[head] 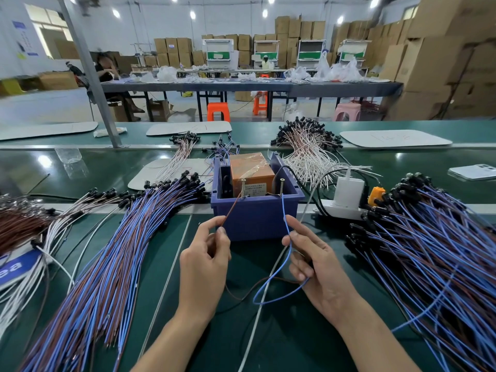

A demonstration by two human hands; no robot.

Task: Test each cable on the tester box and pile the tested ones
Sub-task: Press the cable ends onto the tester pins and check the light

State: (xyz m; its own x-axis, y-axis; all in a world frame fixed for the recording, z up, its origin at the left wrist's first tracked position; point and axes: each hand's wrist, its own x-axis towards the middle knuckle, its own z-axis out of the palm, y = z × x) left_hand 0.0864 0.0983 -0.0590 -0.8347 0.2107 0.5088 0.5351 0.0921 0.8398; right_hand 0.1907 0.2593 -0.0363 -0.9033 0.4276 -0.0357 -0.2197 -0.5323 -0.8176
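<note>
The tester box is a blue plastic bin holding an orange unit, with two upright screws on its near rim. My left hand pinches the brown wire of one cable, its tip at the left screw. My right hand pinches the blue wire of the same cable, its tip at the right screw. The rest of that cable loops on the belt between my wrists. A large pile of blue and brown cables lies to the left, another pile to the right.
A white power strip with a charger and an orange plug sits right of the box. White-wired cable bundles lie behind it. A phone lies far right. A metal post rises at back left. Other workers sit at a distant table.
</note>
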